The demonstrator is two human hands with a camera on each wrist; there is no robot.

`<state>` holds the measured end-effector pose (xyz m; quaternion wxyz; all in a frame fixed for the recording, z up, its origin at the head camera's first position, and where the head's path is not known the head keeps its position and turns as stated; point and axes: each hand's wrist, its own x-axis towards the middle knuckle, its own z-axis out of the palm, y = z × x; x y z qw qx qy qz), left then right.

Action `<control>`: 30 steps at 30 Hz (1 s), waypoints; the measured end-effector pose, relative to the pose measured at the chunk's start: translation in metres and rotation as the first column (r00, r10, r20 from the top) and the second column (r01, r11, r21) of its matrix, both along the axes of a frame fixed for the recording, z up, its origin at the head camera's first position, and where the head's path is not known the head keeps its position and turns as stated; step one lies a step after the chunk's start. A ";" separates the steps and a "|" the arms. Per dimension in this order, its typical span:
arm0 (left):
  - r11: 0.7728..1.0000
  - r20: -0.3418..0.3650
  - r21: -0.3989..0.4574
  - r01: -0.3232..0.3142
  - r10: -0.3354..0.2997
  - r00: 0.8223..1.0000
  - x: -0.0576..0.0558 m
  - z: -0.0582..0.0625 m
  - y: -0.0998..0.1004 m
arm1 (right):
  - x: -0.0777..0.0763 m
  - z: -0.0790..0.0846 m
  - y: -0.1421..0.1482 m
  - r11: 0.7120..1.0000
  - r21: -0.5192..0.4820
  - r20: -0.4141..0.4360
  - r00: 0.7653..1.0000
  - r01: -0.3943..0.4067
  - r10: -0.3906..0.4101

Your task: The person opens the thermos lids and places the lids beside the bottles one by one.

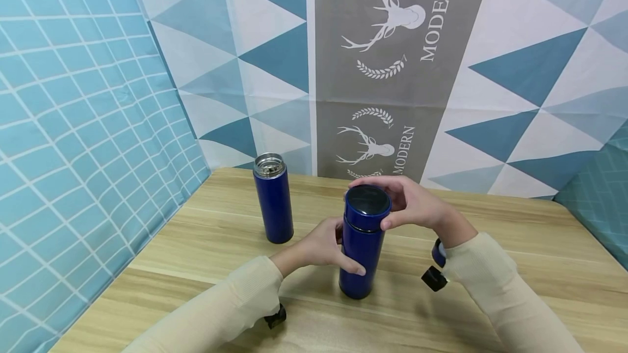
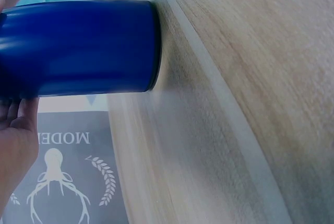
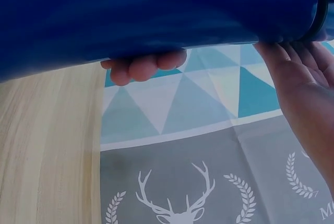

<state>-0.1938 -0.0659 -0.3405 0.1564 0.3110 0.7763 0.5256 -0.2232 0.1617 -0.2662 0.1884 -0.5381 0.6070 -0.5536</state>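
A dark blue vacuum flask (image 1: 360,263) stands on the table, its black-topped lid (image 1: 368,208) on the mouth. A thin shiny line shows between lid and body. My left hand (image 1: 324,245) grips the flask body, its thumb across the front and fingers behind. Around the lid curl the thumb and fingers of my right hand (image 1: 412,203). In the left wrist view the base of the flask body (image 2: 94,46) meets the tabletop. The right wrist view shows left fingertips (image 3: 143,69) against the flask's far side.
A second blue flask (image 1: 276,206) stands lidless at the back left, its steel mouth showing. A small dark blue piece (image 1: 438,253) is partly hidden by the right sleeve; I cannot tell what it is. The wood-grain table (image 1: 196,266) meets patterned cloth walls behind and left.
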 end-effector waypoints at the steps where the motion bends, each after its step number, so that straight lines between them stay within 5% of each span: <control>1: 1.000 -0.003 -0.003 -0.001 0.001 1.000 0.000 0.000 0.000 | -0.001 0.000 0.000 1.000 -0.004 0.002 1.000 -0.009 0.009; 10: 1.000 -0.005 -0.004 -0.004 0.004 1.000 0.000 0.002 0.001 | -0.011 0.000 -0.003 0.990 -0.039 -0.065 0.989 -0.132 0.129; 19: 1.000 0.002 -0.005 -0.007 0.007 1.000 0.001 0.000 0.002 | -0.004 -0.005 -0.003 0.990 -0.046 0.010 0.991 -0.134 0.135; 23: 1.000 0.001 0.003 -0.014 0.014 1.000 0.002 0.000 0.003 | -0.001 -0.011 -0.003 0.988 -0.075 -0.023 0.991 -0.134 0.133; 26: 1.000 -0.003 -0.008 -0.012 0.012 1.000 0.002 0.000 0.003 | 0.004 -0.013 -0.002 0.989 -0.103 -0.034 0.994 -0.110 0.107; 30: 1.000 -0.017 -0.022 0.000 -0.001 1.000 0.002 0.002 0.000 | 0.018 -0.010 -0.001 0.995 -0.090 0.005 0.999 0.036 -0.036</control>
